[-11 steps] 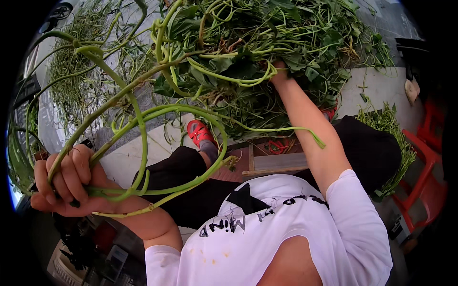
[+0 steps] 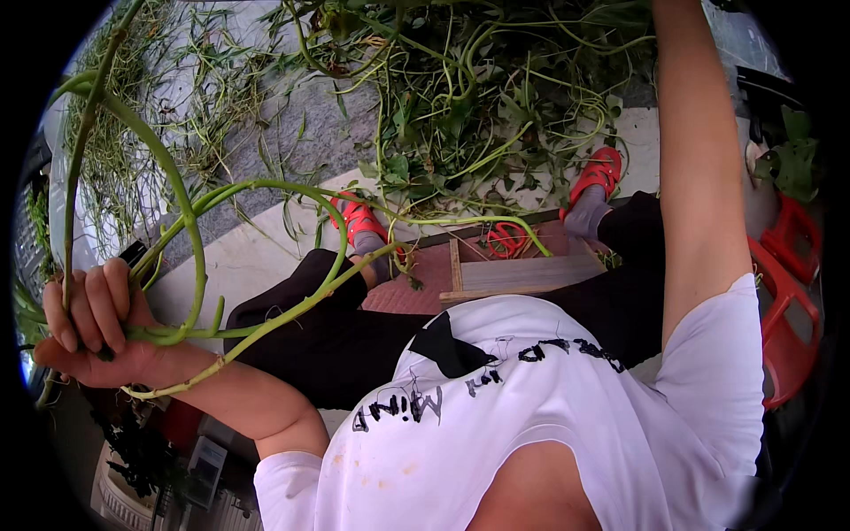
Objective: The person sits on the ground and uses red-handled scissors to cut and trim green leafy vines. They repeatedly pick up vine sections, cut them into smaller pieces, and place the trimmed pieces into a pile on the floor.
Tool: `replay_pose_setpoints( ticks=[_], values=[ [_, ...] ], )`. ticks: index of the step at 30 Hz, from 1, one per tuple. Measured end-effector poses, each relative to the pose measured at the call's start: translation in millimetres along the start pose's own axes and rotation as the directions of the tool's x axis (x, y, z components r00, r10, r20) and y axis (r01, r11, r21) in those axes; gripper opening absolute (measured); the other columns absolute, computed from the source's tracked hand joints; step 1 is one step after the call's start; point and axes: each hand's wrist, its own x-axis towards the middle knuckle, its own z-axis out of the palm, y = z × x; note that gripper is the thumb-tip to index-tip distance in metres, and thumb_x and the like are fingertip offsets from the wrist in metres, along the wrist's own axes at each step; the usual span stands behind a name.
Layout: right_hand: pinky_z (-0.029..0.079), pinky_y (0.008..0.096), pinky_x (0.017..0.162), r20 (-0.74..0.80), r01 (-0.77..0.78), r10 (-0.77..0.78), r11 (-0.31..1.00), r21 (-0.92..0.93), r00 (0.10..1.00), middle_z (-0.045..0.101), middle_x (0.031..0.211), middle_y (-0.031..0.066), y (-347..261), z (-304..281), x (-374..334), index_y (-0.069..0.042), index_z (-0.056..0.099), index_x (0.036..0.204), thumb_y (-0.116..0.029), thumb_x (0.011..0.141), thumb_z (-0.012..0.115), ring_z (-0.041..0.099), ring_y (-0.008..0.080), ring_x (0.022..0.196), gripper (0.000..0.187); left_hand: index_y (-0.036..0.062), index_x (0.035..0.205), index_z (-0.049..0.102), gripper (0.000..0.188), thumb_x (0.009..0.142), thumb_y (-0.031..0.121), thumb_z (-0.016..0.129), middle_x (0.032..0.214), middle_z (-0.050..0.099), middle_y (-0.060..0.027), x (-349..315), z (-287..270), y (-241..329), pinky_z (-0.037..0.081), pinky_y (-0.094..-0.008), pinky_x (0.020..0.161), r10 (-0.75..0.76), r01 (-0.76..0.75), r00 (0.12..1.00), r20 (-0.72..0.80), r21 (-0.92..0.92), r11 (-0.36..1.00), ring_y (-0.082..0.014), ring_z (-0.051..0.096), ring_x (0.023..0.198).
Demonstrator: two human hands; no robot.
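Observation:
My left hand (image 2: 93, 319), at the left, is closed in a fist around several long green vine stems (image 2: 190, 230). They arch out of it to the right and upward, and one loop crosses above my thigh. My right forearm (image 2: 699, 133) stretches up past the top edge, so the hand itself is out of the picture. A tangled heap of leafy green vines (image 2: 460, 97) lies on the ground in front of my feet, running up to the top edge.
Thinner green stems (image 2: 177, 124) are strewn at the far left. Between my red shoes are a wooden-edged box or board (image 2: 522, 273) and red looped handles (image 2: 507, 239), perhaps scissors. A red plastic chair (image 2: 788, 327) stands at the right.
My right arm has swung up and outward, and its hand has left the picture. Much of the vine heap has shifted upward, baring both shoes. My left hand still grips its stems.

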Motion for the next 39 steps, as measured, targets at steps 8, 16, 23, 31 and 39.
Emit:
replay_pose_setpoints(
  ticks=[8, 16, 23, 31, 39],
  values=[
    [0.050, 0.0359, 0.072, -0.410, -0.434, 0.211, 0.084, -0.897, 0.888, 0.067, 0.084, 0.0081, 217.3, -18.8, -321.6, -0.006, 0.065, 0.098, -0.042, 0.083, 0.064, 0.064, 0.0237, 0.080, 0.039, 0.0016, 0.097, 0.054, 0.036, 0.100, 0.034, 0.040, 0.054, 0.025, 0.0082, 9.5, 32.3, -95.3, 0.016, -0.0185, 0.042, -0.440, 0.515, 0.857, -0.268, 0.441, 0.735, -0.0018, 0.022, 0.043],
    [0.054, 0.0404, 0.074, -0.174, 0.323, 0.938, -0.271, -0.907, 0.299, 0.068, 0.091, 0.0168, 277.4, 24.9, -489.9, -0.004, 0.070, 0.086, -0.015, 0.075, 0.063, 0.066, 0.0316, 0.087, 0.017, -0.0018, 0.100, 0.058, 0.043, 0.100, 0.037, 0.039, 0.054, 0.028, 0.0071, 8.7, 32.1, -96.7, 0.018, -0.0190, 0.043, -0.342, 0.434, 0.900, -0.271, 0.475, 0.766, -0.0022, 0.025, 0.043],
    [0.053, 0.0364, 0.080, -0.488, -0.005, 0.725, -0.556, -0.831, 0.486, 0.066, 0.103, 0.0170, 314.6, 13.3, -506.3, -0.003, 0.060, 0.106, -0.023, 0.066, 0.081, 0.064, 0.0287, 0.097, 0.049, 0.0014, 0.097, 0.056, 0.042, 0.100, 0.040, 0.039, 0.052, 0.028, 0.0076, 14.2, 33.2, -102.6, 0.018, -0.0195, 0.040, -0.349, 0.449, 0.892, -0.288, 0.468, 0.761, -0.0028, 0.024, 0.040],
    [0.054, 0.0359, 0.072, -0.390, 0.080, 0.742, -0.509, -0.857, 0.544, 0.057, 0.106, 0.0133, 319.6, 2.2, -523.9, -0.005, 0.051, 0.110, -0.015, 0.068, 0.074, 0.065, 0.0280, 0.089, 0.048, -0.0002, 0.095, 0.056, 0.036, 0.099, 0.034, 0.043, 0.052, 0.030, 0.0063, 19.9, 21.5, -95.8, 0.020, -0.0186, 0.040, -0.307, 0.446, 0.893, -0.329, 0.555, 0.702, -0.0029, 0.027, 0.041],
    [0.047, 0.0399, 0.078, -0.177, 0.209, 0.686, -0.440, -0.873, 0.706, 0.051, 0.103, 0.0079, 284.0, -5.1, -509.9, -0.010, 0.053, 0.102, -0.014, 0.072, 0.066, 0.058, 0.0279, 0.093, 0.033, -0.0014, 0.103, 0.056, 0.035, 0.101, 0.030, 0.041, 0.055, 0.027, 0.0063, 17.7, -5.9, -92.2, 0.019, -0.0168, 0.043, -0.240, 0.454, 0.880, -0.409, 0.580, 0.676, -0.0027, 0.027, 0.044]
  ],
)
